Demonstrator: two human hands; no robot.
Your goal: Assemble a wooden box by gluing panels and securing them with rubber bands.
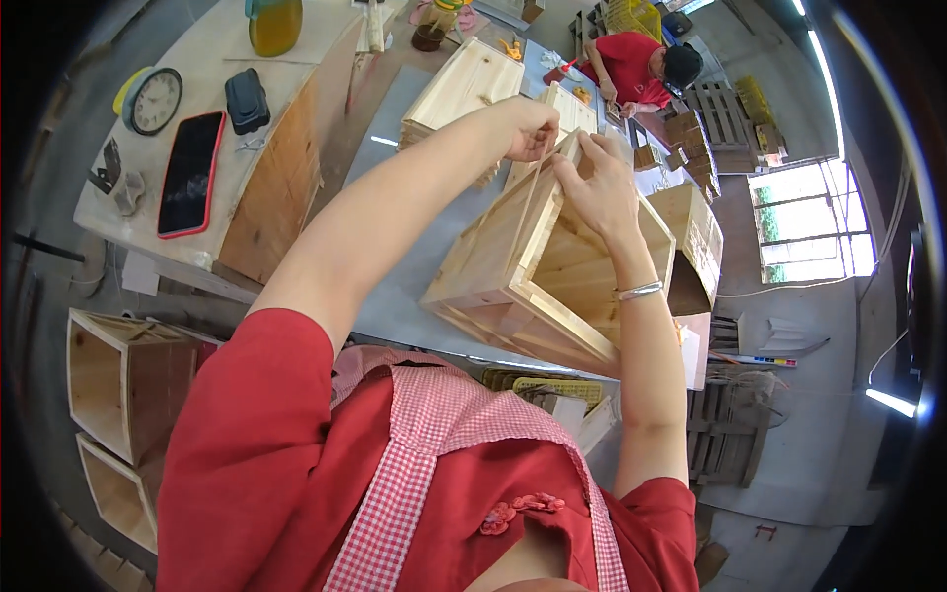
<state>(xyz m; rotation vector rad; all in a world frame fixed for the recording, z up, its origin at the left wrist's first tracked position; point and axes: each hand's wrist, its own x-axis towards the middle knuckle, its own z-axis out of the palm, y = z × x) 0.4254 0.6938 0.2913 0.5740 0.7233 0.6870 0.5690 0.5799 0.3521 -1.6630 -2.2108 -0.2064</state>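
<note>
A pale pine box [521, 286] with an open side stands tilted on the grey table in front of me. My right hand [602, 187] grips its upper far edge, thumb on one side and fingers over the other. Close beside it, my left hand [531, 128] is closed in a pinch at the far corner of the box. What sits between those fingertips is too small to make out. Just left of the box, a stack of pine boards [464, 89] lies near my left forearm.
On the side table at left lie a red-edged phone [192, 176], a round clock [156, 101] and a dark case [247, 101]. A co-worker in red [631, 69] works at the table's far end. More wooden boxes [128, 385] stand low at left; a cardboard box [691, 237] is at right.
</note>
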